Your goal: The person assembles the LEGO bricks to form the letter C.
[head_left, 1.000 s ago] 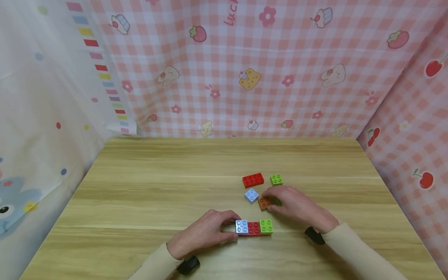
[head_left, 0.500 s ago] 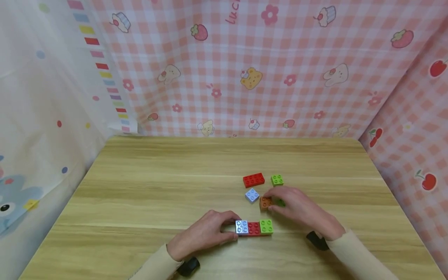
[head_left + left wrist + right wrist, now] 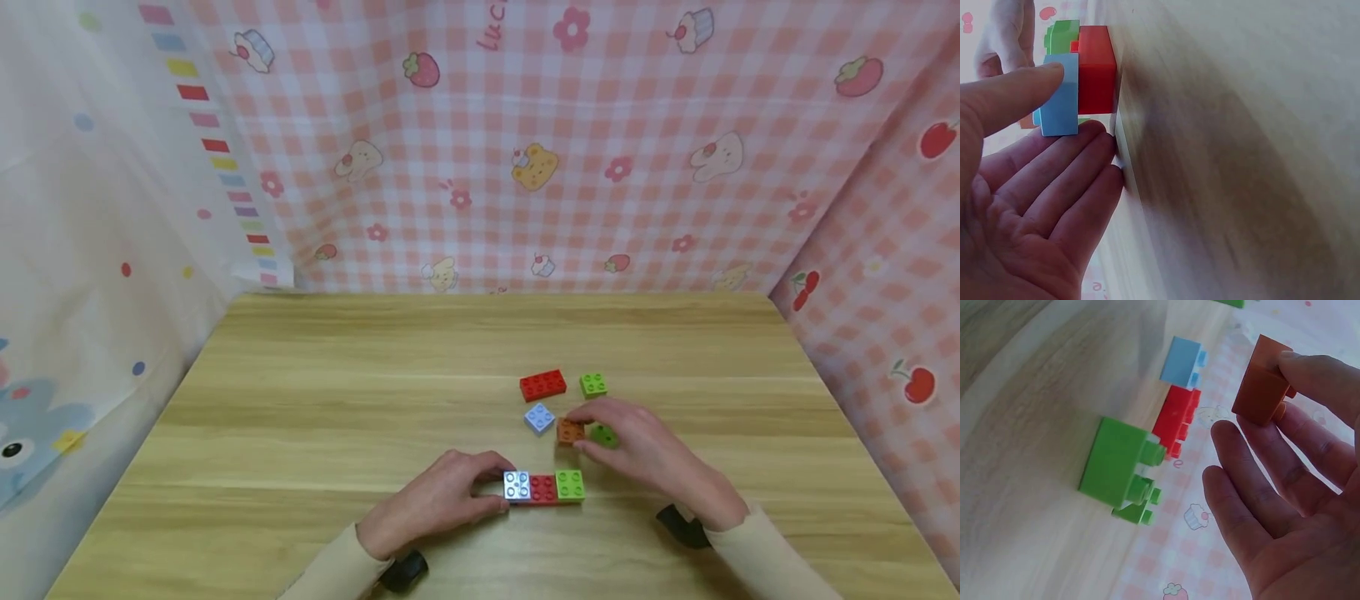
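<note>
My left hand [image 3: 442,502] pinches the light blue brick [image 3: 1060,106] between thumb and fingers. That brick sits on the left end of a long red brick [image 3: 1097,72], which stands on the table. A green brick [image 3: 570,485] tops its right end, and bare red studs show between the two. My right hand [image 3: 637,440] pinches an orange-brown brick [image 3: 1264,381] by its sides, studs toward the palm in the right wrist view. It is lifted off the table there. Just beneath that hand lies a loose green brick [image 3: 1116,461], partly covered in the head view.
Behind the right hand, a red brick [image 3: 543,385], a small light blue brick [image 3: 539,418] and another green brick [image 3: 593,384] lie on the wooden table [image 3: 337,400]. A pink checked cloth [image 3: 480,167] hangs along the back edge.
The orange-brown brick has risen slightly from the table with my right hand, and more of the green brick under that hand shows. My left hand and the joined bricks stay in place.
</note>
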Demonstrator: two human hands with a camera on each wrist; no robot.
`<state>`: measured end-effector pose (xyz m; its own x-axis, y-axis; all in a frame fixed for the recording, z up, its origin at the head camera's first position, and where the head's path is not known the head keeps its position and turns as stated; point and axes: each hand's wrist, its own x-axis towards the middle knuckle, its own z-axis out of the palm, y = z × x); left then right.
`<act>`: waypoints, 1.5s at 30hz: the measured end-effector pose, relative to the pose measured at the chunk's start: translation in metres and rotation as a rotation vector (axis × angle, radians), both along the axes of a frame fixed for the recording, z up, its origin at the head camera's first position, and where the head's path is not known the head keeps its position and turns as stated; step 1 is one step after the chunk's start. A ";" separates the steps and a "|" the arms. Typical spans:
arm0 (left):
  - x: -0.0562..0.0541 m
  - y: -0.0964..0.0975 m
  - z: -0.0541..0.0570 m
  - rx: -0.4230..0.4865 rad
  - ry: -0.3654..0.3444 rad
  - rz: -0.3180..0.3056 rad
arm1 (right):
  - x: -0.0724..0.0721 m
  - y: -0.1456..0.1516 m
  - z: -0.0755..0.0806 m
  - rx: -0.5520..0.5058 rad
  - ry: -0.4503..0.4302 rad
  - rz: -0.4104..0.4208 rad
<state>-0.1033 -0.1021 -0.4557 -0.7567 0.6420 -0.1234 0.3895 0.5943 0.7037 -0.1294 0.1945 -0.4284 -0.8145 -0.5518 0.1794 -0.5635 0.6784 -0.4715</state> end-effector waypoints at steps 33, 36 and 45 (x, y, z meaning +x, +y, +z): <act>-0.001 -0.002 0.000 0.042 -0.011 -0.003 | 0.018 -0.015 0.006 -0.140 0.015 0.095; 0.000 -0.002 -0.001 0.044 -0.014 -0.001 | 0.019 -0.017 0.006 -0.148 0.014 0.101; 0.000 -0.002 -0.001 0.048 0.010 -0.004 | 0.023 -0.022 0.006 -0.138 -0.007 0.117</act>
